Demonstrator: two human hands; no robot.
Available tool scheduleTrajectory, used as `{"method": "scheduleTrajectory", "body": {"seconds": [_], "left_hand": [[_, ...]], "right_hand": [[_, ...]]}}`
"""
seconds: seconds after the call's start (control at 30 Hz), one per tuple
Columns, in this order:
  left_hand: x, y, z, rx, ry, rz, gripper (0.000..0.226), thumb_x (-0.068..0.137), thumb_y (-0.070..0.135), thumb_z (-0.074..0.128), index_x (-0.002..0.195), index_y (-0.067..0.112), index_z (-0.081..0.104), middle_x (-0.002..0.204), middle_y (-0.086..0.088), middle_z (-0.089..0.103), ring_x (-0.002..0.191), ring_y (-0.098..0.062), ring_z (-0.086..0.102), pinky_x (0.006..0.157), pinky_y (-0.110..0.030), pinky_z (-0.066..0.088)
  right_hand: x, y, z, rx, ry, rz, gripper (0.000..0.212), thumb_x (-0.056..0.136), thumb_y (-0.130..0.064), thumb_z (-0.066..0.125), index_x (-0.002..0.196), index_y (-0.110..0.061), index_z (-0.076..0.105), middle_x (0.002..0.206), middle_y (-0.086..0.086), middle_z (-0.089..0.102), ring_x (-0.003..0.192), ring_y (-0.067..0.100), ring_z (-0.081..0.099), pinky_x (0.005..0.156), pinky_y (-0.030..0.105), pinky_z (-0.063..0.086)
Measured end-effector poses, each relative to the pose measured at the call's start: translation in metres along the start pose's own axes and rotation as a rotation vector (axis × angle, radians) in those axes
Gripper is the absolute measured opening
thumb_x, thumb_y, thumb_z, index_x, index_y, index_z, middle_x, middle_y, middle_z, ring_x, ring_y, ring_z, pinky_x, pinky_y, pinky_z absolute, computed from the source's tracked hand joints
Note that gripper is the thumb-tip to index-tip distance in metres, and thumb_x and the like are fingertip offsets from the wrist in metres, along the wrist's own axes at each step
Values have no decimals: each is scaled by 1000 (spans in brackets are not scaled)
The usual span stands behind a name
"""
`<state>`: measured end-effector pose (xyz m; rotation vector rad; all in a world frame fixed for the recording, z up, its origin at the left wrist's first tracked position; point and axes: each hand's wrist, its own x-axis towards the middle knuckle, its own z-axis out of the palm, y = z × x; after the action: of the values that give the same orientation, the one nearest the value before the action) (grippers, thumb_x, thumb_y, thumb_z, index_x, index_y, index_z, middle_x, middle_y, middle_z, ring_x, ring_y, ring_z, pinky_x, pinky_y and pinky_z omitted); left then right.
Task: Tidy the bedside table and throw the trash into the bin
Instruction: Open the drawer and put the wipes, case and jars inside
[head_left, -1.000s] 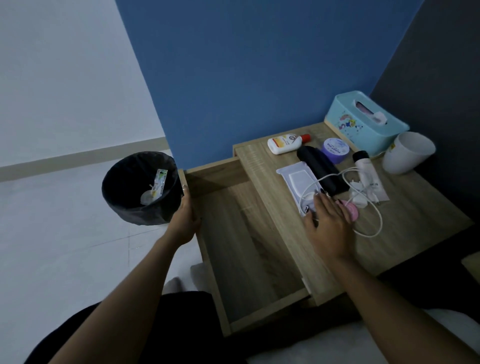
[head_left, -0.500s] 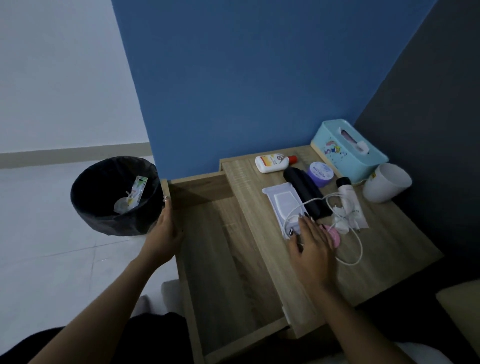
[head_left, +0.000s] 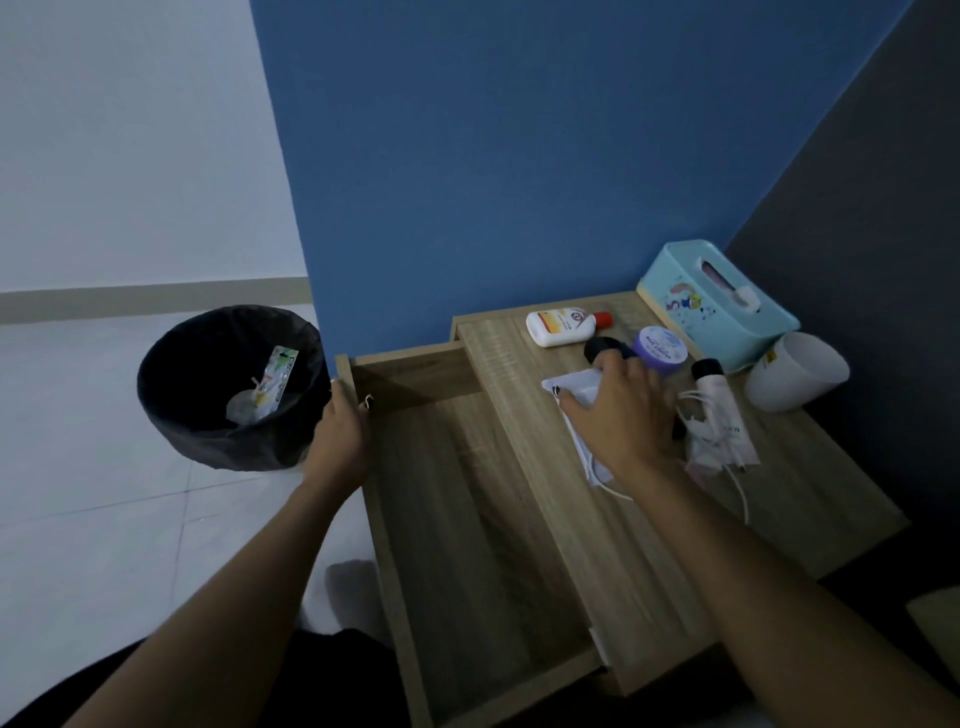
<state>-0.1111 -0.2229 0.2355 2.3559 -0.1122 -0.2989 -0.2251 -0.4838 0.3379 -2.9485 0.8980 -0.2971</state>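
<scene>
In the head view, the bedside table is seen at the right with its drawer pulled out to the left, and the bin stands on the floor further left, some trash already lying inside. The left hand is curled around the drawer's far left wall. The right hand is laid over the white flat pack, fingers narrowed and reaching toward the black cylinder just beyond them; whether anything is actually gripped cannot be told. The cylinder's long axis appears to run from far left to near right, passing under the palm. The right hand is plainly the nearer one; a white cable trails just right of it.
</scene>
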Motion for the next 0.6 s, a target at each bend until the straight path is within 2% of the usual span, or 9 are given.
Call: {"method": "scheduleTrajectory", "body": {"seconds": [0.1, 0.17, 0.33, 0.47, 0.6], "left_hand": [[-2, 2, 1, 1, 13, 0, 57, 102, 32, 24, 151, 11, 4, 153, -22, 26, 134, -41, 37, 103, -55, 38], [-3, 4, 1, -1, 24, -9, 56, 102, 35, 21, 151, 12, 5, 153, -21, 26, 133, -40, 38, 102, -55, 38], [-5, 3, 1, 9, 10, -18, 57, 102, 35, 21, 151, 14, 1, 155, -18, 21, 135, -39, 36, 103, -56, 39], [-5, 4, 2, -15, 18, -40, 56, 102, 35, 21, 151, 16, 2, 156, -18, 20, 134, -40, 37, 103, -56, 39], [-4, 3, 4, -32, 27, -29, 55, 102, 34, 21, 151, 15, 3, 156, -18, 19, 134, -41, 36, 104, -55, 37]], "right_hand": [[4, -1, 9, -137, -146, 65, 75, 77, -70, 53, 127, -15, 43, 127, 18, 52, 115, 35, 49, 95, 47, 37], [1, 0, 13, -157, -183, 93, 83, 73, -75, 52, 131, -16, 40, 130, 21, 48, 116, 38, 47, 97, 48, 33], [0, -6, 13, -113, -256, 128, 87, 73, -74, 54, 135, -16, 35, 134, 24, 42, 119, 43, 43, 100, 49, 30], [5, -4, 8, -90, -329, 140, 97, 70, -75, 58, 140, -14, 31, 138, 24, 40, 124, 40, 41, 103, 50, 29], [7, -1, 4, -63, -336, 129, 104, 64, -80, 60, 135, -7, 39, 135, 22, 46, 123, 37, 44, 104, 50, 29]]}}
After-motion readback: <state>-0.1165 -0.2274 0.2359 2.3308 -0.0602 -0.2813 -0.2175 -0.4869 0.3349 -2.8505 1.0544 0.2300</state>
